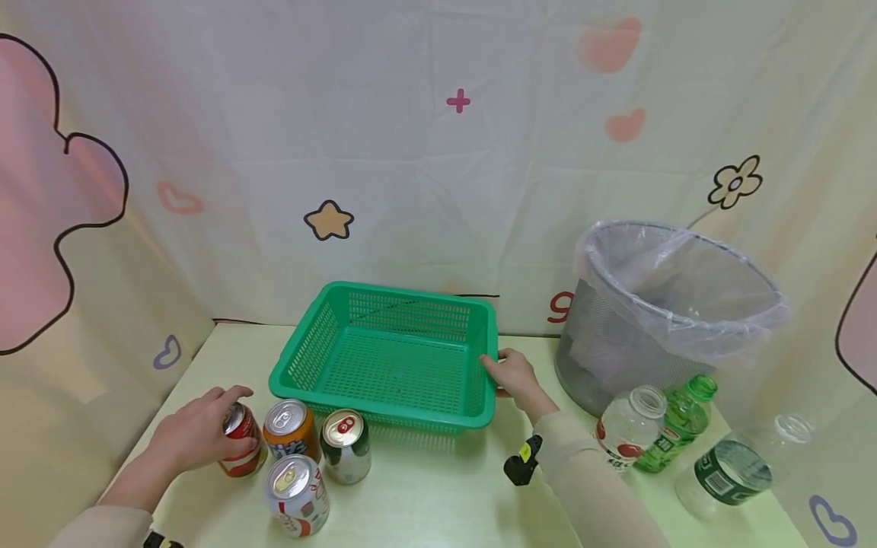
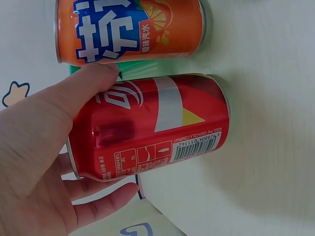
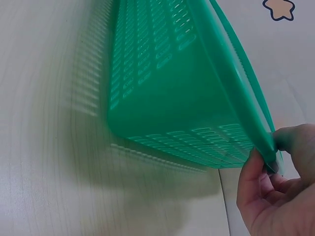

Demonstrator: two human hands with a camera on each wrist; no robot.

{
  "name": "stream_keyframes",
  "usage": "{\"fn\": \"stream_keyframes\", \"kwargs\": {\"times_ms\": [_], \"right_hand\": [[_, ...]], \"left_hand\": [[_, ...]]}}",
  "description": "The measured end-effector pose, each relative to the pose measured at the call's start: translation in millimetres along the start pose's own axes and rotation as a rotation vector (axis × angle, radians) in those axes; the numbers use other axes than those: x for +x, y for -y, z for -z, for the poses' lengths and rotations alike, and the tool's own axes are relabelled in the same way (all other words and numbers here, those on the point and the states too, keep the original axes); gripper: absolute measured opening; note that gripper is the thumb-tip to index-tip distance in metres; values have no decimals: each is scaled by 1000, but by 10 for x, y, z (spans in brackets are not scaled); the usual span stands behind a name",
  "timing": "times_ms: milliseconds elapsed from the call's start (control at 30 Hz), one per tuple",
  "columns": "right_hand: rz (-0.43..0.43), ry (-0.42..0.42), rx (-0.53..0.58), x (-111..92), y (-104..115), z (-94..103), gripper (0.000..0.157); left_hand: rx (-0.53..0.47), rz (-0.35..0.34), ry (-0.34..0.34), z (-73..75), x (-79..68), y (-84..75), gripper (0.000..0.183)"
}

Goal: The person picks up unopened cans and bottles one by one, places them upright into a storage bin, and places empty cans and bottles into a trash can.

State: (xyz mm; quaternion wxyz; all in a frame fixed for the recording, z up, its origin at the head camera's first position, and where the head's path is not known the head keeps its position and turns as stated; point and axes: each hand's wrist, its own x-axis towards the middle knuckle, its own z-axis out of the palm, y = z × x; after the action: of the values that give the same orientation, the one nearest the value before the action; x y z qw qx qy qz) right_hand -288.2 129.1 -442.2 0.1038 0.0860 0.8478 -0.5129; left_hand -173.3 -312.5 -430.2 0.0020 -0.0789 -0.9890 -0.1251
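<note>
My left hand (image 1: pixel 196 428) grips a red Coca-Cola can (image 2: pixel 152 123) near its top, thumb on one side and fingers on the other. Close beside that can stands an orange soda can (image 1: pixel 291 431). A green and white can (image 1: pixel 346 449) and a white can (image 1: pixel 298 498) are upright a little to the right and nearer. My right hand (image 1: pixel 515 378) pinches the right rim of a green plastic basket (image 1: pixel 418 415), its thumb over the edge and fingers beneath, as the right wrist view shows. Nothing lies inside the basket.
At the right stands a grey mesh trash bin (image 1: pixel 617 365) lined with a clear bag. Before it are a clear bottle with a red label (image 1: pixel 626 430), a green bottle (image 1: pixel 678 426) and a clear bottle with a green label (image 1: pixel 736 468). A patterned curtain (image 1: pixel 425 152) hangs behind the table.
</note>
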Motion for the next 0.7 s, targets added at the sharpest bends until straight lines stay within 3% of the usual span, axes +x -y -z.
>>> {"fn": "stream_keyframes", "kwargs": {"times_ms": [200,433,700], "right_hand": [[-18,3,15,13,6,-11,45],[-19,5,62,25,6,-31,41],[-14,-2,88,25,2,-44,37]], "left_hand": [[22,2,43,19,27,-19,56],[45,-40,28,37,45,-16,45],[36,-45,34,43,57,-36,45]]}}
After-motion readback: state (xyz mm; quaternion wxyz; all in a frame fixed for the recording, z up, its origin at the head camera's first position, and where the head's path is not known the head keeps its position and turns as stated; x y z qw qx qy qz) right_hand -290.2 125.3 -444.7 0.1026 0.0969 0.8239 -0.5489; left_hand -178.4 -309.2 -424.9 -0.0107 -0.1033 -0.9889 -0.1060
